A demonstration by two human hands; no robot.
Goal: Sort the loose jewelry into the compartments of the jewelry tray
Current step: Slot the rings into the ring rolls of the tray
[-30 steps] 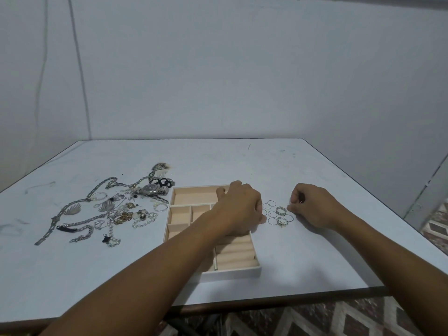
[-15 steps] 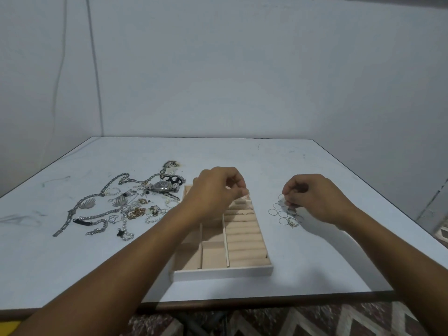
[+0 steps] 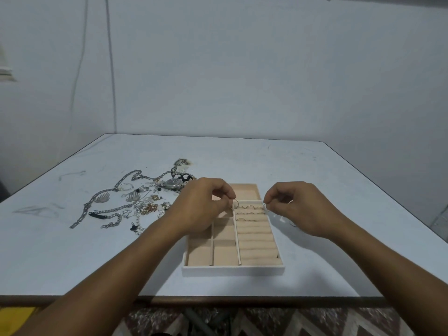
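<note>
Pinching a thin ring (image 3: 236,203) upright between thumb and forefinger tips, the left hand (image 3: 203,209) holds it over the far end of the jewelry tray (image 3: 232,271). It sits right at the divider between the ring rolls (image 3: 257,241) and the small square compartments (image 3: 224,255). The other fingers are curled in. Several seated rings (image 3: 249,207) occupy the farthest slots of the rolls.

The right hand (image 3: 298,209) has its thumb and forefinger closed at the tray's right wall on what appears to be a second ring (image 3: 265,206), though the item is too small to confirm. The tray lies close to the middle of the table's near edge.

Risks noted:
- The hold is a fingertip pinch on thin wire. A slip at the divider would probably drop the ring into a square compartment instead of a slot.
- Pressing a ring into a slot beside those already seated may tilt or lift them.
- A ring dropped outside the tray could roll off the near edge of the table (image 3: 315,170).
- Both forearms cross the near edge, so a nudge could shift the tray toward it.
- The loose jewelry pile (image 3: 135,202), chains and a watch (image 3: 173,183), lies toward the left edge just beside the left hand, and a chain could catch and drag.
</note>
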